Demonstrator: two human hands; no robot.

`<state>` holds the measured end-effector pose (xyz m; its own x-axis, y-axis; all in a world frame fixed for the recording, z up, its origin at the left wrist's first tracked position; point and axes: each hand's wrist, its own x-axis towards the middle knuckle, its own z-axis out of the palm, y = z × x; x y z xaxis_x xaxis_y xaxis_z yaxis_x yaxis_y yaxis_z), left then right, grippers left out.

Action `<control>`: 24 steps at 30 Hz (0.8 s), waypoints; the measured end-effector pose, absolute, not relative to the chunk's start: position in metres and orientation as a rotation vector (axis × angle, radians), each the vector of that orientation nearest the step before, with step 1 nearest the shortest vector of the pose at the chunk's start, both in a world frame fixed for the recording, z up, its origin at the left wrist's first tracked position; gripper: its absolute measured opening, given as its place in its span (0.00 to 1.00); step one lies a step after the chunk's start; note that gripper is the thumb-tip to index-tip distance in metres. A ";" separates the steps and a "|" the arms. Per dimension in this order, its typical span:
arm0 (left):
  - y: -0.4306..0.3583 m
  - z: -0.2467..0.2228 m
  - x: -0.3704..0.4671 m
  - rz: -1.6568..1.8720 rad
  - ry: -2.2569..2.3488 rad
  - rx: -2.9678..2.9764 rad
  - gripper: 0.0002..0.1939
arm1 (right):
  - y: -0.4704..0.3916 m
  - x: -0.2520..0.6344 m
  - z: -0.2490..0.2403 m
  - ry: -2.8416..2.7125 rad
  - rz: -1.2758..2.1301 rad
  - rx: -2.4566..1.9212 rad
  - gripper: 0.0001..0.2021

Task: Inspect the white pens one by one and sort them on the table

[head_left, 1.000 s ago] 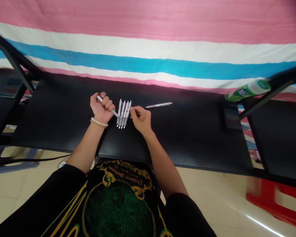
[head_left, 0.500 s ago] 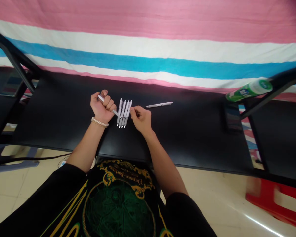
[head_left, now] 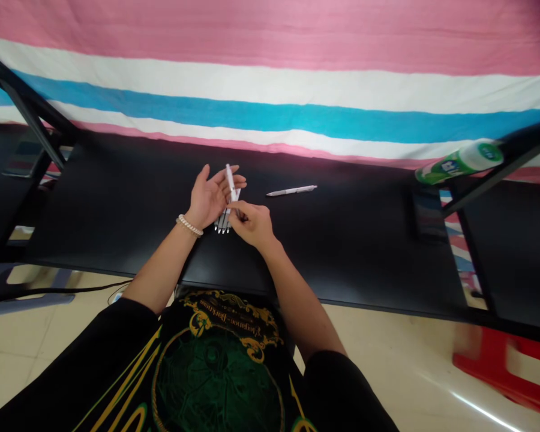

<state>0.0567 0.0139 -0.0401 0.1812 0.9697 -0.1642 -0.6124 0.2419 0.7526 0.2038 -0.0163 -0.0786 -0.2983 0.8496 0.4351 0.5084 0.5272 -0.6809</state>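
Observation:
A white pen (head_left: 230,178) stands out in front of my left fingers, its lower end pinched in my right hand (head_left: 253,224). My left hand (head_left: 209,196) is turned palm up with its fingers stretched apart; whether the pen touches them I cannot tell. Under both hands, a row of several white pens (head_left: 221,227) lies side by side on the black table (head_left: 351,234). Only their silver tips and lower ends show, as the hands cover the rest. Another white pen (head_left: 291,191) lies apart, to the right of my right hand.
A green and white canister (head_left: 459,163) is at the right by a black metal bar. Striped pink, white and blue cloth (head_left: 270,117) borders the table's far side. A red plastic stool (head_left: 504,366) stands on the floor at lower right.
My left hand has opened from its grip on a pen and moved right, over the row. My right hand has shifted slightly left and now pinches that pen.

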 end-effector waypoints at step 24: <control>0.024 -0.060 0.041 1.530 0.881 0.675 0.04 | -0.015 0.210 -0.064 -2.432 0.505 -1.311 0.11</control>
<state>0.0415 0.0238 -0.0603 -0.1468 0.9872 -0.0624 -0.5498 -0.0289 0.8348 0.2103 -0.0150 -0.0636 -0.5210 0.8451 0.1201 0.7274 0.5132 -0.4556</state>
